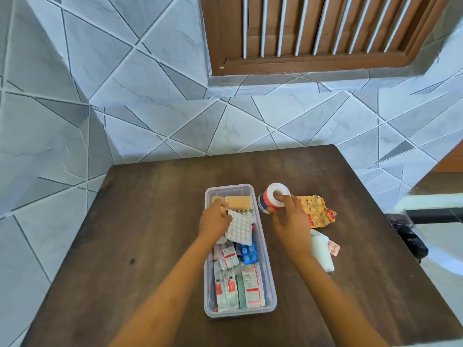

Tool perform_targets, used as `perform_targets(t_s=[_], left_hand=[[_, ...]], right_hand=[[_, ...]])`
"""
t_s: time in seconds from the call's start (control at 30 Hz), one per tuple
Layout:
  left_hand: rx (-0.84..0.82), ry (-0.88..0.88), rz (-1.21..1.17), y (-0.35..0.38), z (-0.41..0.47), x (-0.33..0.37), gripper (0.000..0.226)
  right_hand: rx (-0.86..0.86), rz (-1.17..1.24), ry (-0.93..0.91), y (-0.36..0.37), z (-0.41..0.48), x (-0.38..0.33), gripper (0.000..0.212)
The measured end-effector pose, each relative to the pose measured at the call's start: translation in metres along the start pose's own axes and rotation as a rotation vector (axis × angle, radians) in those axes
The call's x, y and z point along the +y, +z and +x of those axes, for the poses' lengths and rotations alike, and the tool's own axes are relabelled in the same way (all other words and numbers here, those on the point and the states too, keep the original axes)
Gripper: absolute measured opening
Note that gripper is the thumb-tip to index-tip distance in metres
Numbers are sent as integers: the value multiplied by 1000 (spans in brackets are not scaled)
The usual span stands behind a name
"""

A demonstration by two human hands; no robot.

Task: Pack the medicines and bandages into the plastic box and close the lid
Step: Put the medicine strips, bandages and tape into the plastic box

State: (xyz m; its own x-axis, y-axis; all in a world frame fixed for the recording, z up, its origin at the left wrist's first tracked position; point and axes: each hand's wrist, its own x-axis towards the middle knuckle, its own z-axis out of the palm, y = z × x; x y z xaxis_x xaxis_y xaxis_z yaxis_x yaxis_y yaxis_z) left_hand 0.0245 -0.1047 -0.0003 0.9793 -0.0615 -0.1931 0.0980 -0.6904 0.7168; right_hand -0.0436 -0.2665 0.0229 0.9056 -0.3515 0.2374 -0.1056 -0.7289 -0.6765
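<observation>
Seen from the head camera, a person's two bare arms reach over a dark wooden table [155,221] set against a wall of grey, angular-patterned tiles [150,96]. A clear plastic box [268,279] stands open at the table's middle, lengthwise away from the viewer, its near half filled with foil medicine strips [226,289] bearing red and white labels, a blue blister pack [248,254] lying among them. At the far end sit tan bandage pads [238,202]. The left hand [215,222] is inside the box, fingers closed on a white blister sheet of tablets [240,227] held tilted above the other strips. The right hand [290,219], just right of the box, grips a roll of white tape [275,195] with a red and blue wrapper, its hollow core facing up. Beside that hand lies a crumpled orange-yellow packet [317,209], and nearer the viewer a white sachet [322,251] with a small pink strip [333,247] resting at its edge. No lid can be made out. A louvred wooden window [325,33] fills the upper wall.
</observation>
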Motion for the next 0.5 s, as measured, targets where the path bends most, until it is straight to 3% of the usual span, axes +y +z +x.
perform_targets(t_s=[0.1, 0.37, 0.5], left_hand=[[-6, -39, 73, 29, -15, 1, 32], [20, 138, 763, 51, -39, 4, 32], [-52, 161, 958, 56, -43, -2, 38]], right_hand=[[-38, 26, -34, -8, -12, 7, 40], [-154, 151, -107, -13, -35, 23, 37], [-191, 168, -95, -16, -44, 31, 36]])
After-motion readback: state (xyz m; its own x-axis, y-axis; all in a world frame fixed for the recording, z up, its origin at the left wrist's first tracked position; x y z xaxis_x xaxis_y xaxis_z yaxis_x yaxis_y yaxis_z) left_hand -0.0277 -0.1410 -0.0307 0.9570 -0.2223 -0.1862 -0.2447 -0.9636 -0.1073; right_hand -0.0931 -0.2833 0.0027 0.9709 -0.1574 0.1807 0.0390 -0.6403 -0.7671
